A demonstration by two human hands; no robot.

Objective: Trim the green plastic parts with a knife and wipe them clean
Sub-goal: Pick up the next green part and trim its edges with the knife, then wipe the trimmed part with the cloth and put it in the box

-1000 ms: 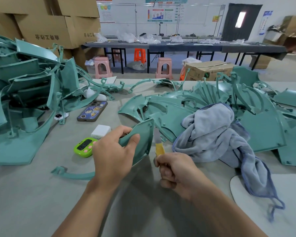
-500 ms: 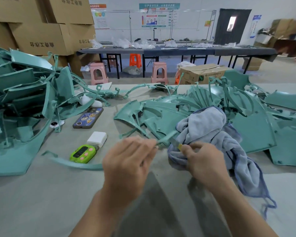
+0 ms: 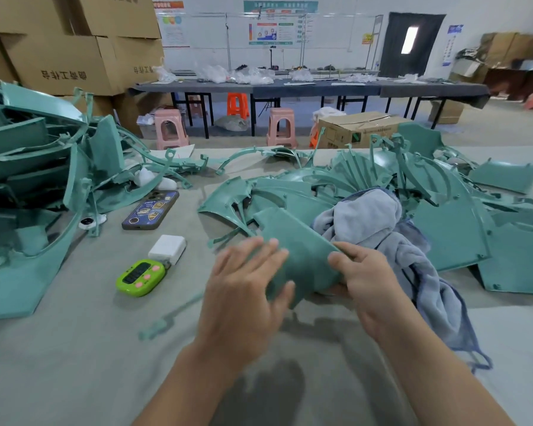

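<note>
Nearest the camera, both forearms reach forward over the grey counter [image 3: 74, 364]. The hands are close together on one green part [image 3: 296, 250], held just above the counter in front of the person. The left hand [image 3: 243, 290] lays spread, fairly straight fingers on the part's left face, with the thumb at its near edge. This hand is blurred, so whether it really grips is hard to say. The right hand [image 3: 366, 287] grips the part's right edge, thumb on top and fingers curled beneath.

A thin green strip [image 3: 170, 318] lies on the counter left of the left hand. Just right of the right hand, a grey-blue cloth [image 3: 382, 229] lies bunched, with one end trailing toward the near edge.

Further left sit a lime-green timer [image 3: 140, 276] and, touching its far end, a white charger [image 3: 167, 249]. Beyond them a phone [image 3: 150, 209] lies flat.

A left pile [image 3: 37, 179] of green parts is stacked high. A right pile [image 3: 443, 210] spreads behind and beside the cloth.

Past the counter stand pink and orange stools [image 3: 170, 127] and a carton [image 3: 360, 127] on the floor. Large cardboard boxes [image 3: 74, 56] are stacked at the left. A dark far counter [image 3: 290, 86] carries plastic bags, with a dark door [image 3: 411, 41] in the wall behind.
</note>
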